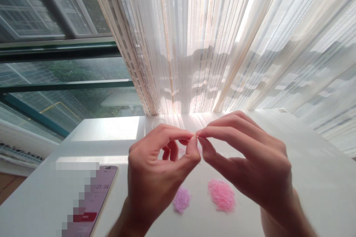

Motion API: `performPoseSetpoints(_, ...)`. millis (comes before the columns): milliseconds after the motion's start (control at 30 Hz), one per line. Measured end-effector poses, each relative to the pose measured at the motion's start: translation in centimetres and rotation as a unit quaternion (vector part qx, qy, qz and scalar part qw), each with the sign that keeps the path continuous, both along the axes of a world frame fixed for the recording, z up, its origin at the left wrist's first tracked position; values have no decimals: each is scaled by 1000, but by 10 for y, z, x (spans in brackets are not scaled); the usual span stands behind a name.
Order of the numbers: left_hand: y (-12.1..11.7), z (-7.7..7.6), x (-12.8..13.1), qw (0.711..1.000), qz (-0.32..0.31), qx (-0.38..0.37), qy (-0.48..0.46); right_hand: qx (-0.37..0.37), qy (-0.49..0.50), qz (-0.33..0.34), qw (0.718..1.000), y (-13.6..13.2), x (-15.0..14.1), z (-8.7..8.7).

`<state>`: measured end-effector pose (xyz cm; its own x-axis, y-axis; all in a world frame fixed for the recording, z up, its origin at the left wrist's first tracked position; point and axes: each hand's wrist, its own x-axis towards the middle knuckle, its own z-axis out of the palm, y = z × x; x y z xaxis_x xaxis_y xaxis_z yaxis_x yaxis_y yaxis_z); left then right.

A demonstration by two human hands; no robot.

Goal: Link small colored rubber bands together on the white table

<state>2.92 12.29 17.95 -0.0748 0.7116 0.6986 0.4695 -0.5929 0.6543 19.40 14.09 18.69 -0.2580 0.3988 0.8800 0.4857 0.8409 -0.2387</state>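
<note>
My left hand (157,170) and my right hand (247,155) are raised above a white table (306,177), fingertips meeting in the middle. Each hand pinches thumb against forefinger; whatever sits between the tips is too small to make out. Below the hands, on the table, lie two small heaps of tiny beads: a pale purple heap (181,199) and a pink heap (221,194). A further pink patch shows faintly behind my left fingers.
A phone (96,200) with a lit screen reading 25:04 lies at the table's front left. Sheer white curtains (222,44) hang behind the table. A window (55,63) at the left looks out on buildings and trees.
</note>
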Motion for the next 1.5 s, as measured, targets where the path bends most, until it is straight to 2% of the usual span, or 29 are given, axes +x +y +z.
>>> performPoseSetpoints(200, -1, -1, -3, 999, -24, 0, 25, -11, -4, 1, 1000, -1, 5, 0)
performPoseSetpoints(600, 0, -4, -4, 998, -23, 18, 49, -29, 14, -12, 999, -1, 1, -1)
performPoseSetpoints(900, 3, -7, -6, 993, -9, 60, 98, -105, 49, 10, 993, 0, 0, -5)
performPoseSetpoints(1167, 3, -8, -7, 990, 12, 72, 123, -88, 40, -2, 995, 1, 2, -6)
performPoseSetpoints(1333, 5, -11, -7, 985, 28, 105, 136, -88, 34, -11, 995, 3, 3, -6)
performPoseSetpoints(1500, 7, -10, -6, 991, -2, 85, 99, -104, 61, -1, 993, 2, 0, -6)
